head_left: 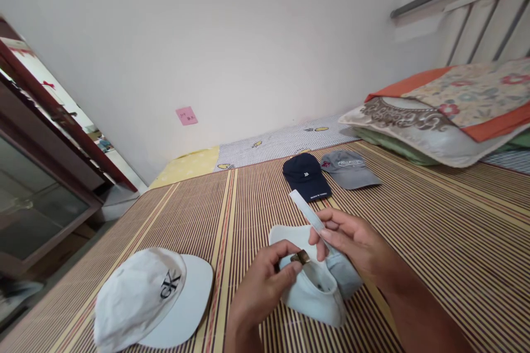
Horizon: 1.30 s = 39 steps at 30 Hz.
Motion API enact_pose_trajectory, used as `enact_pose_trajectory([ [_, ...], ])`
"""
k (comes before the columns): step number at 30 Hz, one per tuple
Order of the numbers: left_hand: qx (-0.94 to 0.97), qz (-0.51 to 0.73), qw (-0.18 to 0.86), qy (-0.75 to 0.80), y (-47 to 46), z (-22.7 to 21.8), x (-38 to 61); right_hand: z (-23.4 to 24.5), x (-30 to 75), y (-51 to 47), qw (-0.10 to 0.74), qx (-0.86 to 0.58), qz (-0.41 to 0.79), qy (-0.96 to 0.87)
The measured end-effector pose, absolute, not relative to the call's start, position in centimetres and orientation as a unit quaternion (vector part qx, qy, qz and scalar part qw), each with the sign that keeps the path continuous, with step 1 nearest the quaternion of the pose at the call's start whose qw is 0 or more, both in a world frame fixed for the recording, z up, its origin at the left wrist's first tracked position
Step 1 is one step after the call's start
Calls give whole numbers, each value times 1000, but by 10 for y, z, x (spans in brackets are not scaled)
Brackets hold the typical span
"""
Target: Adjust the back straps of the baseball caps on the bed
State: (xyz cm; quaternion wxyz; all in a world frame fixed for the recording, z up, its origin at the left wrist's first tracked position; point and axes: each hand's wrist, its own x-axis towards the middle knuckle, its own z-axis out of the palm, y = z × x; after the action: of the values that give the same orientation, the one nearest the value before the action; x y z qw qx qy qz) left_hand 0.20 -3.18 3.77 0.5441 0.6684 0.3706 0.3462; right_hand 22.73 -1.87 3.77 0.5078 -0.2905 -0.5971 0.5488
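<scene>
A pale blue cap (318, 287) lies upside down on the striped bamboo mat (434, 220) right in front of me. My left hand (260, 287) pinches the small metal buckle (301, 257) at the cap's back. My right hand (351, 242) holds the cap's adjusting strap (306, 209), which sticks up and away between its fingers. Both hands are closed on parts of this cap.
A white cap (153, 298) with black letters lies at the near left. A navy cap (306, 176) and a grey cap (348, 168) sit farther back. Pillows (447, 116) are stacked at the right, a dark wooden cabinet (41, 176) stands left.
</scene>
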Motion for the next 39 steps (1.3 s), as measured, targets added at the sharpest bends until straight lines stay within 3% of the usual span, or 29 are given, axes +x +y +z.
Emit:
enact_pose_trajectory([
  [6, 624, 364, 594, 352, -24, 28, -7, 30, 226, -18, 552, -282, 578, -530],
  [18, 560, 378, 637, 370, -19, 23, -13, 29, 224, -12, 525, -336, 575, -530],
  [28, 544, 314, 681, 376, -19, 17, -17, 24, 224, -6, 552, -350, 568, -501],
  [33, 577, 333, 648, 369, -18, 17, -21, 23, 228, -3, 581, -383, 565, -443],
  [39, 604, 362, 621, 345, -20, 20, -14, 22, 228, -5, 544, -365, 569, -498],
])
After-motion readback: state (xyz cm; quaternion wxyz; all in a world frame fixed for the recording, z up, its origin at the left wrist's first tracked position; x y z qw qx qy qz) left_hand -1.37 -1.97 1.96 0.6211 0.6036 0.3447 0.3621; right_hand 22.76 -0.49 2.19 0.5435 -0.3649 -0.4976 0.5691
